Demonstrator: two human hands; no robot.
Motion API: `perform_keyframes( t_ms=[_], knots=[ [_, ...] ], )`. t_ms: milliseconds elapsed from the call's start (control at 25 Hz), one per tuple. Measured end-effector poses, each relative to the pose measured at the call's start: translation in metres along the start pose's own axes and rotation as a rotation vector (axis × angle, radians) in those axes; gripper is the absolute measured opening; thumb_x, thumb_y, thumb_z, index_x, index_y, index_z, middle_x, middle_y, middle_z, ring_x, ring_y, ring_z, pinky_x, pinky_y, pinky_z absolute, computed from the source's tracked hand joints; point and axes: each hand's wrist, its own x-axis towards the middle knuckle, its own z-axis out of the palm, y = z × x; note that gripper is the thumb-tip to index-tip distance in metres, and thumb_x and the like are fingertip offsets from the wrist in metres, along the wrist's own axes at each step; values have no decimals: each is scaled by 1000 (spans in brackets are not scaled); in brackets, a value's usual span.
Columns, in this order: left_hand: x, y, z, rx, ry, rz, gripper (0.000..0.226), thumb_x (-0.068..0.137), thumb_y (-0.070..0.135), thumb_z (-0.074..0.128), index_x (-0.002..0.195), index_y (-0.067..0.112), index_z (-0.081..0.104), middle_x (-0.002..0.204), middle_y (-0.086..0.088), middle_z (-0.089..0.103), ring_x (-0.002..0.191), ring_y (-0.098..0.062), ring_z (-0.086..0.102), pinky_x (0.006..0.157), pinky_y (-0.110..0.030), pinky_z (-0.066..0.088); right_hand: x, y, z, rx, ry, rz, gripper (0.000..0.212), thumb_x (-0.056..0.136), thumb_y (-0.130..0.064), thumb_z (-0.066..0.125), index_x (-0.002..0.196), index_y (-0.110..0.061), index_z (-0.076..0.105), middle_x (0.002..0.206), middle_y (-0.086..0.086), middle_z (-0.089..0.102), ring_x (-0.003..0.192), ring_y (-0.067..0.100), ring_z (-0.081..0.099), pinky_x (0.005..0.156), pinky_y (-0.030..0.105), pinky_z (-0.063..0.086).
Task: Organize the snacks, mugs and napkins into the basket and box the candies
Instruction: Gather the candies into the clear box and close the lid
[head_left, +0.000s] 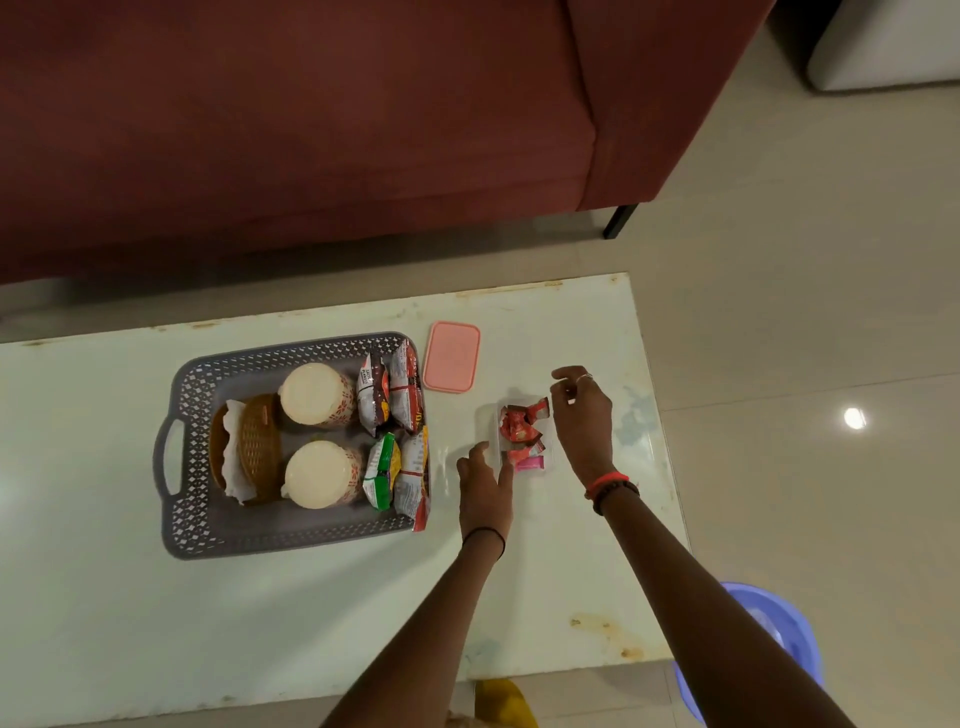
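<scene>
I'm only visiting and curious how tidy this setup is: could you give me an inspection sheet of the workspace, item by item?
Surface: pale table, stained, with marks along its edges.
Job's things: grey basket holds two mugs, napkins in a brown holder, and snack packets; clear box holds wrapped candies; pink lid lies on the table beyond the box, not on it.
Clutter: nothing seen.
Hands: left hand touches the box's near left edge, fingers fairly straight; right hand hovers at the box's far right corner, fingers curled, and I cannot tell if it grips anything.
Cables: nothing seen.
Surroundings: maroon sofa, tiled floor, blue plastic tub by the table.
</scene>
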Motion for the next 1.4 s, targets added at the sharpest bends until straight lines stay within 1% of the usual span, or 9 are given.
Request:
perform_keyframes(
  t_ms=[160, 320, 440, 560, 720, 880, 1080, 1240, 1400],
  knots=[
    [8, -1, 7, -126, -3, -27, 40, 95, 26, 47, 130, 9, 43, 114, -20, 52, 90, -27, 58, 88, -34, 52, 38, -41, 24, -209, -83, -162, 25, 91, -2, 45, 105, -5, 64, 108, 11, 66, 101, 26, 59, 81, 38, 54],
    [10, -4, 5, -237, -30, -79, 39, 95, 25, 46, 131, 10, 42, 109, -24, 57, 64, -16, 61, 55, -9, 50, 61, -43, 17, -341, -95, -38, 21, 87, -5, 53, 104, -1, 65, 109, 18, 64, 105, 33, 57, 87, 38, 51],
    [10, -4, 4, -289, -35, -99, 37, 95, 24, 46, 130, 11, 42, 112, -25, 57, 60, -10, 59, 58, -12, 50, 38, -25, 8, -370, -194, 17, 18, 87, -6, 58, 102, 0, 64, 106, 19, 65, 99, 33, 62, 85, 39, 53],
    [10, -1, 2, -345, -53, -129, 35, 96, 20, 43, 130, 11, 43, 116, -26, 55, 63, -16, 60, 70, -26, 53, -1, -9, 9, -355, -194, 3, 19, 89, -3, 55, 107, -4, 62, 107, 15, 63, 96, 29, 63, 77, 37, 55],
    [8, 2, -3, -371, -69, -141, 34, 97, 19, 41, 130, 10, 43, 121, -25, 53, 76, -24, 63, 65, -18, 51, -34, 6, 16, -526, -149, -72, 23, 93, -12, 51, 113, -8, 63, 110, 9, 61, 105, 23, 55, 74, 36, 56],
    [5, 6, -11, -305, -108, -132, 34, 97, 18, 40, 129, 9, 44, 129, -21, 50, 107, -34, 59, 93, -37, 51, -50, 6, 20, -527, -147, -55, 25, 94, -23, 53, 99, -6, 70, 99, 9, 61, 99, 23, 53, 67, 31, 51],
    [4, 10, -20, -238, -111, -101, 31, 96, 16, 41, 126, 10, 47, 123, -18, 48, 111, -28, 53, 88, -22, 38, -16, -24, 17, -275, 15, -45, 19, 93, -7, 48, 98, -3, 66, 101, 14, 64, 98, 29, 59, 75, 32, 50],
    [7, 11, -23, -231, -98, -69, 32, 95, 14, 44, 126, 10, 47, 119, -18, 51, 108, -27, 54, 84, -20, 37, 24, -64, 62, -263, -135, -91, 29, 93, -3, 46, 118, 4, 57, 122, 20, 58, 114, 33, 53, 100, 37, 42],
    [15, 12, -24, -273, -81, -82, 35, 93, 11, 47, 127, 8, 47, 121, -19, 55, 108, -26, 55, 83, -24, 40, 33, -88, 120, -462, -216, -66, 81, 89, -44, 57, 145, 2, 21, 132, 23, 46, 122, 37, 43, 101, 43, 40]
  ],
)
